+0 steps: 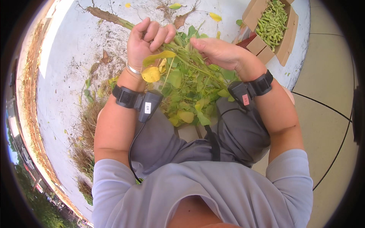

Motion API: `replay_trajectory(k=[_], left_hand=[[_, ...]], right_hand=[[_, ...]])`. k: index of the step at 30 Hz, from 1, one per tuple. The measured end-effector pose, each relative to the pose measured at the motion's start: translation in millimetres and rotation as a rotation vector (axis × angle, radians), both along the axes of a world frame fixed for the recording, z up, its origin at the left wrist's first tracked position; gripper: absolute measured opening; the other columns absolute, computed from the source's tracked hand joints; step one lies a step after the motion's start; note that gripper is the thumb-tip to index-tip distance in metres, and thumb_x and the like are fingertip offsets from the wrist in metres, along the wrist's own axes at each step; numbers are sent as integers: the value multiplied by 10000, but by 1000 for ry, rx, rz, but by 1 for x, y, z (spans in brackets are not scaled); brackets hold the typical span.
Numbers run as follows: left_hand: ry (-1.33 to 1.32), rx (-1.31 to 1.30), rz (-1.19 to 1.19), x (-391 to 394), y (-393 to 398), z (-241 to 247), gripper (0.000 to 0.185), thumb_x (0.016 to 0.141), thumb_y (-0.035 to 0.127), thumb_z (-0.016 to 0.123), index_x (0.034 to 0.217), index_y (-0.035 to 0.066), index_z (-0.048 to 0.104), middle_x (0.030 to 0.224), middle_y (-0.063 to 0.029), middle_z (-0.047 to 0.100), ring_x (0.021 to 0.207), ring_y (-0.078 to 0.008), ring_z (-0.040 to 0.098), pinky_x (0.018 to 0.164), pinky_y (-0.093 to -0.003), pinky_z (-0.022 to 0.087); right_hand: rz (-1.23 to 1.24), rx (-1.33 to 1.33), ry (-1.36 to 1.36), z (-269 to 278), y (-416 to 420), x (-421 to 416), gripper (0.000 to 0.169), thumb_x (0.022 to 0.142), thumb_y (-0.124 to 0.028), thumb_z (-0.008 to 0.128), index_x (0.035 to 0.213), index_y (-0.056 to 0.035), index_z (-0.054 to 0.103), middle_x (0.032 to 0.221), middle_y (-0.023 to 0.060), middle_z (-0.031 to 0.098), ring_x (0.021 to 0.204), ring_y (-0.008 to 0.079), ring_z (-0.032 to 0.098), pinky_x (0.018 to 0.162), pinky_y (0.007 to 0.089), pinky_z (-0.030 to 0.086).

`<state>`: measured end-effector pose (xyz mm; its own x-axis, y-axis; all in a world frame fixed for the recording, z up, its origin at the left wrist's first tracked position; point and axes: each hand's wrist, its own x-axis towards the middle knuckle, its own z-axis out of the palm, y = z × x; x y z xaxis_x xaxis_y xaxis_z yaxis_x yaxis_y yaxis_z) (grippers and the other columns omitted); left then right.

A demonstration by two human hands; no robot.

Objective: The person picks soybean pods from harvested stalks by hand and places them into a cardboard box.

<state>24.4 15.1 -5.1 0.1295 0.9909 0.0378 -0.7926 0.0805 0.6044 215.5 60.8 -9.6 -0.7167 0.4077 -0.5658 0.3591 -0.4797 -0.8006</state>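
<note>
My left hand (151, 40) is closed around the green stems of an uprooted soybean plant (125, 23), just above its brown root, which points to the upper left. The plant slants down to the right across my lap, with yellow and green leaves and some pods on it. My right hand (218, 52) is at the pods and leaves farther along the stems; its thumb is raised and its other fingers are partly hidden, so its hold cannot be told. Beneath both hands lies a heap of green leaves and stalks (188, 94) between my knees.
An open cardboard box (291, 37) filled with green soybean pods (272, 24) stands at the upper right. Pulled plants with dry roots (88, 125) lie at my left. Fallen leaves (215, 17) and soil are scattered on the pale ground. Cables run from both wrist-worn devices.
</note>
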Motion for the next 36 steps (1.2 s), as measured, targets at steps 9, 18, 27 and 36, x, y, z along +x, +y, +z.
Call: replay_trajectory(k=[9,18,27,36], left_hand=[[-25,-100,44,2,4,-4,423,877,261,291,484,146,188,388,-18,239,607,-198,338,603,-263,302],[109,-190,315,3,9,-8,343,914,312,289,630,123,328,566,-37,404,777,-214,467,781,-338,361],[-8,-152,259,27,2,-1,444,935,323,194,534,133,187,475,11,137,490,-153,175,604,-314,316],[-67,-137,283,28,7,1,445,930,311,234,520,145,193,456,22,128,479,-136,136,560,-293,244]], right_hand=[[-218,-15,162,-14,-5,-16,227,810,-242,573,878,-27,551,801,5,545,703,67,494,623,218,407],[-491,345,128,-18,-7,-29,263,787,-272,625,781,-28,526,709,24,537,638,75,490,550,217,410],[-976,-66,43,-48,46,-4,196,838,-184,518,827,-6,437,680,41,454,494,117,377,433,251,304],[-1295,-74,305,-27,88,26,168,852,-124,457,787,-20,343,640,51,358,466,124,289,395,253,221]])
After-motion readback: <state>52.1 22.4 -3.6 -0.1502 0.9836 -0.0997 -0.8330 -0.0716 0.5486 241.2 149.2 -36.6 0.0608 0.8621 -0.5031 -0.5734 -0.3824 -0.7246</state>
